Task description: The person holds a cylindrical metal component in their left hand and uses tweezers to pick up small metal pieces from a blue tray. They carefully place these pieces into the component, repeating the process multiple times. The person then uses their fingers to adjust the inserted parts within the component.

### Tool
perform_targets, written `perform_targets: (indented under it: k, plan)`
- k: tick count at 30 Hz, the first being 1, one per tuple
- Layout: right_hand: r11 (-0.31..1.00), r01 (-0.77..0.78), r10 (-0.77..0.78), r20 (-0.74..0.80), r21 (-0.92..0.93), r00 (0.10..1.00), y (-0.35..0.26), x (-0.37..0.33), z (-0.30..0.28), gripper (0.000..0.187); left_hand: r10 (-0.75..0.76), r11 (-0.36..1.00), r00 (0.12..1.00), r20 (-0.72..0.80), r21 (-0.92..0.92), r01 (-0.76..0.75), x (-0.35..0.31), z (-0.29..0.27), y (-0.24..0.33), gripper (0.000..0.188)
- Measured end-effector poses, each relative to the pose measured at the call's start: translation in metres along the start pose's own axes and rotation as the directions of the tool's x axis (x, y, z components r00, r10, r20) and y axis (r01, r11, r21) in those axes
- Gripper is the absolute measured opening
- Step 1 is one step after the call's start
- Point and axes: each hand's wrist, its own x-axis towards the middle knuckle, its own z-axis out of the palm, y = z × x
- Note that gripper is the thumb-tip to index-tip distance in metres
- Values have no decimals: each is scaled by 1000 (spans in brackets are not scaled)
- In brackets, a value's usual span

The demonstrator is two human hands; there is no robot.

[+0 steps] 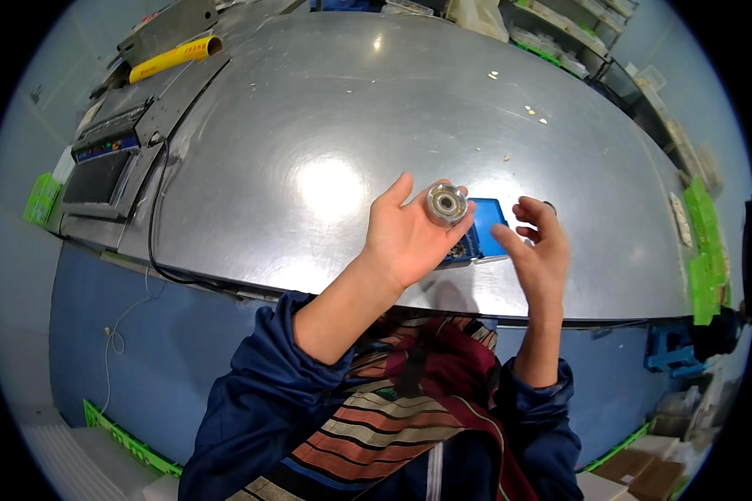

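On the upturned palm and fingers of my left hand (405, 238) rests a round, silvery thing (446, 204) with a ringed centre, much like a ball bearing. The thumb stands out to the side. My right hand (541, 250) hovers a little to the right, fingers bent and thumb apart, with nothing seen between them. A small dark edge (550, 205) shows behind its fingers; what it belongs to is hidden. Between the hands, a small blue box (491, 219) lies on the table with its lid raised; my left hand partly covers its dark contents.
The steel table (267, 125) spreads ahead, with several pale crumbs (530, 110) on it. At the left stand a machine with a dark panel (99, 178) and a yellow tube (175, 58); a black cable (153, 225) runs over the table's edge. Green plastic (708, 250) lines the right edge.
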Motion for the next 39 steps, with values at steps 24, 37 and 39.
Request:
perform_targets:
  k: [24,37,39]
  plan:
    - [841,69,-104,-37,-537,994,163,92,-76,17,-42,967,987,-155,243,79,7,-38,42,40]
    - [655,326,-189,270,-681,944,185,100,-79,4,88,971,932,-351,238,-2,8,-17,29,40]
    - [600,394,-284,275,-697,919,194,99,-86,4,72,971,936,-345,240,14,8,-17,26,39]
